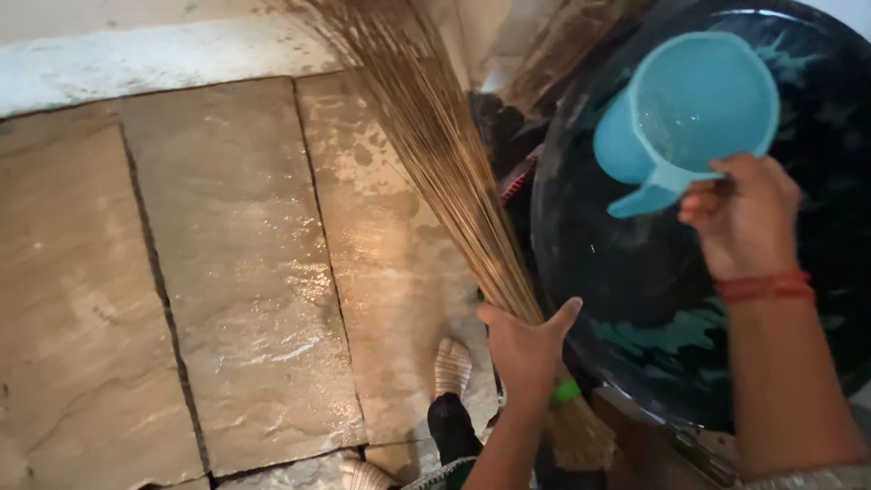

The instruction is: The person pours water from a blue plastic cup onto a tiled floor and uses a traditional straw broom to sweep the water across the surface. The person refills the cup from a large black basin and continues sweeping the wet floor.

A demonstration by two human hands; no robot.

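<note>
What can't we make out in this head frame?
- Broom: bristle tips cut off by the top edge.
- Dark drum: water level unclear, interior too dark; far rim out of frame.
- Left hand: fingers hidden behind the broom.
- Right hand: covers the blue mug handle.

We see a floor of large tan stone slabs (227, 272), wet and shining, with dark joints running between the slabs. Along the top edge runs a pale raised stone ledge (136, 63), blotched and worn. At the bottom of the view stands a foot in a striped sandal (452, 365), and the toe of a second sandal (363, 474) shows just beside the lower slab joint. Dark, indistinct clutter (508, 136) lies beyond.
</note>
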